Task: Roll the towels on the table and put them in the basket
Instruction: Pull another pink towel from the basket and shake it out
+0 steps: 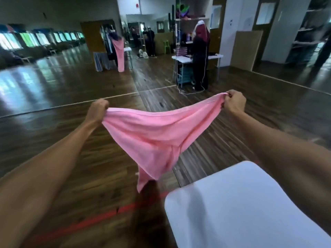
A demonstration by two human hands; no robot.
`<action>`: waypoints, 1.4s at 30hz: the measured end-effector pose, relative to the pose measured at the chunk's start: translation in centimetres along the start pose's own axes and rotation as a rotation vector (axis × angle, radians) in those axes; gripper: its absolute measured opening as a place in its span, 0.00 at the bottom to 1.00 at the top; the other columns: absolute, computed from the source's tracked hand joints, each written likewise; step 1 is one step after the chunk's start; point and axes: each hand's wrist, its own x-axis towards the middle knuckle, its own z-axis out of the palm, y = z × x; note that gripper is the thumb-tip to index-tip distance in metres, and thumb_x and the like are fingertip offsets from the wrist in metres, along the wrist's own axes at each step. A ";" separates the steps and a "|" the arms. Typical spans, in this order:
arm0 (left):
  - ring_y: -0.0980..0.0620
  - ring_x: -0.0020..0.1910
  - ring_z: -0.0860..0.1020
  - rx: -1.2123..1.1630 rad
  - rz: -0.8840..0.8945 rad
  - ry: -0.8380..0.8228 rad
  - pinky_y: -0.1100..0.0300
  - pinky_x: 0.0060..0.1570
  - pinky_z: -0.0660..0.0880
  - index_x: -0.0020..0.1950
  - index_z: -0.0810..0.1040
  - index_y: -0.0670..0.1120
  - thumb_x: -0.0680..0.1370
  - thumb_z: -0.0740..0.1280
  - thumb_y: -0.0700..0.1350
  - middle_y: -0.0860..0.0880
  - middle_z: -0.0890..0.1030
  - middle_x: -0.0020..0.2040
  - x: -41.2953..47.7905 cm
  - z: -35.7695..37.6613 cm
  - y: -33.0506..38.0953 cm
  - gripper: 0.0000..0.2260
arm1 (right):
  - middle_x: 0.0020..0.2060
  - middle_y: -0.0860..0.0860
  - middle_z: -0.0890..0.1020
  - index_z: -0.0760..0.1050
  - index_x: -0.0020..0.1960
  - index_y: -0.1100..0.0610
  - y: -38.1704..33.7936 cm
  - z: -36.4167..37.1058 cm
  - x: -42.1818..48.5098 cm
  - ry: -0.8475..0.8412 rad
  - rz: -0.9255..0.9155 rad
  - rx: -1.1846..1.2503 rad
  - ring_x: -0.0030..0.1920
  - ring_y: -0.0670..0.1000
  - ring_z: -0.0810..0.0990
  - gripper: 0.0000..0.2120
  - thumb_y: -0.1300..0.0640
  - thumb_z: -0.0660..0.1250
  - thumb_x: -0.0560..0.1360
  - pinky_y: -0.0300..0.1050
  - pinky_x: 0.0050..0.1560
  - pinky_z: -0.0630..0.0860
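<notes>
A pink towel (157, 135) hangs in the air between my two hands, sagging in the middle with its lower end tapering down to a point. My left hand (98, 110) grips its left top corner and my right hand (233, 102) pinches its right top corner. Both arms are stretched out in front of me, above the wooden floor. The white table (241, 212) lies below and to the right of the towel. No basket is in view.
A mirror wall ahead reflects the room. A person stands at a white folding table (179, 59) at the back right, with cables hanging to the floor. Red tape (125, 208) runs across the dark wooden floor to the left of my table.
</notes>
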 end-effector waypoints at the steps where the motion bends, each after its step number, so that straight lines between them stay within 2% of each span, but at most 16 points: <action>1: 0.32 0.43 0.75 0.007 -0.017 0.001 0.42 0.45 0.68 0.36 0.71 0.38 0.69 0.52 0.38 0.29 0.76 0.40 -0.5 0.9 -0.4 0.09 | 0.44 0.61 0.84 0.81 0.52 0.61 2.3 -0.7 0.6 0.017 0.043 -0.020 0.45 0.59 0.83 0.15 0.66 0.57 0.75 0.47 0.51 0.79; 5: 0.35 0.40 0.73 0.047 -0.004 0.035 0.46 0.41 0.65 0.36 0.73 0.32 0.68 0.52 0.38 0.30 0.75 0.39 -3.8 5.2 -2.2 0.12 | 0.54 0.65 0.80 0.80 0.57 0.63 11.7 -4.2 1.0 0.090 0.224 -0.103 0.55 0.62 0.79 0.16 0.67 0.57 0.75 0.48 0.57 0.73; 9: 0.44 0.41 0.73 -0.051 -0.163 0.033 0.55 0.44 0.65 0.36 0.77 0.35 0.67 0.54 0.36 0.32 0.78 0.43 -9.8 9.2 -1.7 0.12 | 0.61 0.67 0.72 0.76 0.61 0.68 18.8 -9.4 -3.3 0.129 0.312 -0.173 0.60 0.65 0.73 0.16 0.68 0.56 0.78 0.46 0.61 0.65; 12: 0.57 0.39 0.71 -0.437 -0.462 0.097 0.63 0.44 0.68 0.33 0.77 0.43 0.72 0.56 0.33 0.43 0.79 0.40 -15.9 12.0 1.5 0.13 | 0.58 0.68 0.72 0.75 0.59 0.71 22.9 -14.1 -7.9 0.127 0.337 -0.160 0.56 0.65 0.74 0.14 0.69 0.55 0.78 0.39 0.59 0.64; 14: 0.60 0.37 0.71 -0.601 -0.587 0.110 0.65 0.43 0.69 0.30 0.78 0.48 0.72 0.56 0.29 0.56 0.80 0.30 -20.7 14.2 3.6 0.19 | 0.51 0.66 0.73 0.74 0.56 0.71 25.9 -17.3 -11.1 0.096 0.370 -0.148 0.50 0.61 0.75 0.11 0.70 0.55 0.79 0.33 0.51 0.68; 16: 0.58 0.36 0.72 -0.652 -0.675 0.046 0.62 0.44 0.69 0.32 0.76 0.46 0.71 0.56 0.28 0.60 0.79 0.27 -26.6 16.6 5.1 0.17 | 0.57 0.69 0.71 0.75 0.57 0.73 29.8 -20.3 -14.3 0.061 0.382 -0.236 0.54 0.65 0.74 0.12 0.70 0.57 0.78 0.40 0.55 0.65; 20: 0.53 0.37 0.70 -0.632 -0.755 -0.143 0.60 0.42 0.67 0.32 0.72 0.41 0.70 0.54 0.27 0.55 0.78 0.28 -37.5 20.9 8.0 0.14 | 0.58 0.71 0.71 0.76 0.56 0.73 37.9 -25.5 -19.9 -0.090 0.426 -0.445 0.52 0.68 0.74 0.13 0.69 0.57 0.77 0.51 0.57 0.67; 23: 0.50 0.35 0.69 -0.687 -0.834 -0.251 0.61 0.37 0.65 0.31 0.70 0.41 0.70 0.52 0.25 0.46 0.73 0.33 -43.1 23.1 11.8 0.15 | 0.41 0.73 0.78 0.78 0.41 0.76 44.2 -28.5 -23.3 -0.204 0.373 -0.584 0.46 0.70 0.76 0.21 0.64 0.49 0.71 0.52 0.52 0.65; 25: 0.51 0.35 0.68 -0.676 -0.817 -0.343 0.59 0.36 0.63 0.30 0.69 0.41 0.69 0.52 0.25 0.43 0.70 0.34 -46.1 24.2 13.9 0.15 | 0.32 0.72 0.78 0.77 0.33 0.75 48.1 -30.1 -25.5 -0.245 0.377 -0.654 0.38 0.70 0.79 0.19 0.65 0.50 0.66 0.54 0.48 0.70; 26: 0.52 0.34 0.69 -0.652 -0.794 -0.395 0.58 0.36 0.62 0.30 0.69 0.41 0.69 0.52 0.25 0.44 0.70 0.34 -47.4 24.6 14.7 0.14 | 0.33 0.72 0.78 0.77 0.34 0.75 49.0 -30.9 -26.6 -0.254 0.433 -0.677 0.38 0.69 0.79 0.18 0.67 0.51 0.69 0.56 0.46 0.72; 29: 0.51 0.35 0.67 -0.547 -0.775 -0.498 0.60 0.32 0.63 0.34 0.70 0.39 0.70 0.54 0.26 0.45 0.70 0.35 -50.1 25.8 16.2 0.11 | 0.42 0.72 0.78 0.78 0.45 0.75 50.1 -32.5 -28.6 -0.298 0.502 -0.776 0.49 0.71 0.77 0.08 0.69 0.65 0.72 0.59 0.50 0.75; 32: 0.48 0.37 0.69 -0.446 -0.752 -0.557 0.66 0.28 0.66 0.46 0.75 0.40 0.72 0.57 0.31 0.44 0.74 0.42 -51.5 26.8 17.4 0.10 | 0.53 0.65 0.77 0.80 0.54 0.65 50.4 -32.7 -29.3 -0.380 0.487 -0.871 0.55 0.68 0.75 0.13 0.61 0.65 0.72 0.60 0.57 0.74; 35: 0.45 0.41 0.75 -0.287 -0.626 -0.680 0.60 0.37 0.70 0.56 0.75 0.53 0.76 0.58 0.46 0.44 0.78 0.47 -52.7 27.9 17.5 0.12 | 0.55 0.62 0.78 0.80 0.53 0.62 50.1 -32.0 -29.5 -0.382 0.452 -0.979 0.60 0.64 0.74 0.25 0.46 0.52 0.78 0.60 0.65 0.65; 38: 0.48 0.48 0.76 -0.141 -0.562 -0.768 0.57 0.46 0.70 0.61 0.75 0.53 0.82 0.57 0.52 0.49 0.78 0.55 -53.4 29.1 17.3 0.11 | 0.63 0.61 0.75 0.80 0.57 0.62 50.1 -31.0 -28.9 -0.372 0.497 -1.030 0.68 0.61 0.67 0.42 0.32 0.40 0.77 0.61 0.69 0.56; 40: 0.49 0.51 0.75 -0.078 -0.533 -0.762 0.55 0.51 0.69 0.59 0.77 0.51 0.82 0.57 0.54 0.51 0.79 0.57 -53.8 29.8 17.3 0.13 | 0.69 0.60 0.69 0.77 0.62 0.62 50.2 -30.4 -28.0 -0.427 0.489 -1.058 0.71 0.60 0.62 0.40 0.31 0.45 0.77 0.60 0.69 0.55; 42: 0.47 0.52 0.76 0.047 -0.462 -0.706 0.51 0.53 0.70 0.56 0.80 0.50 0.81 0.57 0.55 0.48 0.80 0.54 -53.9 30.2 17.4 0.16 | 0.69 0.60 0.66 0.74 0.64 0.63 50.3 -29.7 -27.0 -0.464 0.466 -1.065 0.70 0.59 0.61 0.34 0.34 0.56 0.76 0.57 0.69 0.59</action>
